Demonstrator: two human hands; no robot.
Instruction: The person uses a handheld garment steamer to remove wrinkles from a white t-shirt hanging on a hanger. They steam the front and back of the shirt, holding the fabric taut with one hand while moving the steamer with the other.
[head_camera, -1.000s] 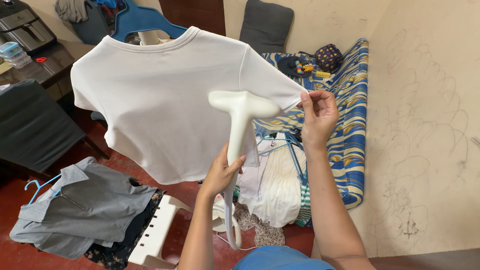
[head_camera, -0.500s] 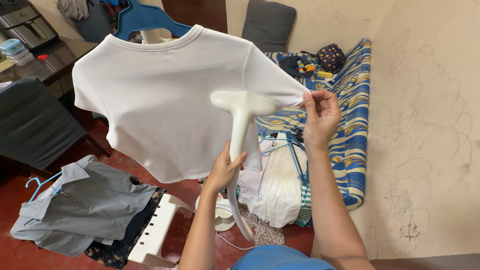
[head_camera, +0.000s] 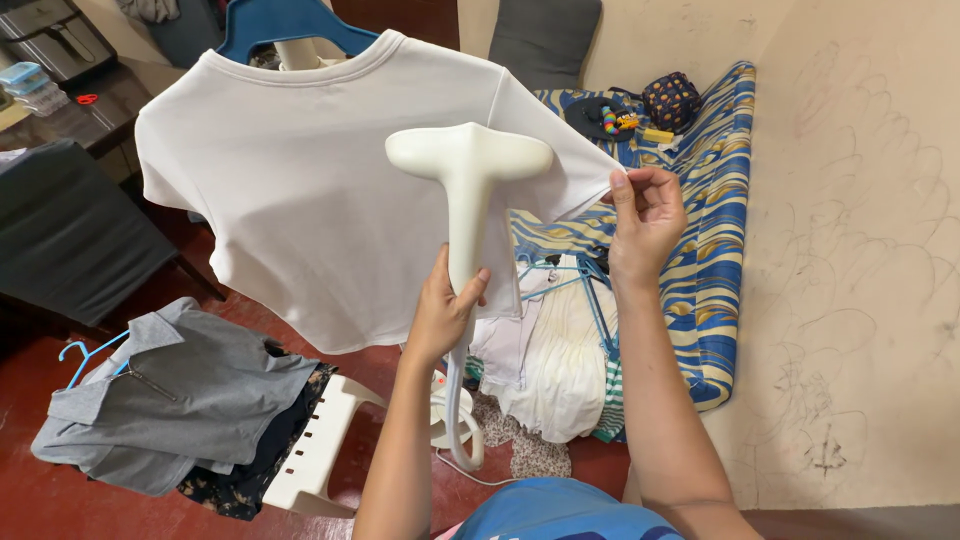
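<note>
A white T-shirt (head_camera: 300, 190) hangs on a blue hanger (head_camera: 285, 22) in front of me. My left hand (head_camera: 445, 315) grips the handle of a cream garment steamer (head_camera: 468, 170), whose wide head is held against the shirt near its right sleeve. A pale hose (head_camera: 455, 420) runs down from the handle. My right hand (head_camera: 645, 220) pinches the hem of the shirt's right sleeve and holds it stretched out to the side.
A blue and yellow patterned mattress (head_camera: 700, 250) lies along the wall with bags and small items on it. White clothes and hangers (head_camera: 560, 350) are piled beside it. A grey shirt (head_camera: 170, 400) lies over a white stool (head_camera: 320, 440). A dark chair (head_camera: 70, 240) stands left.
The steamer head has stayed near the right sleeve, shifting slightly. My right hand keeps the sleeve pulled taut. The view has shifted slightly.
</note>
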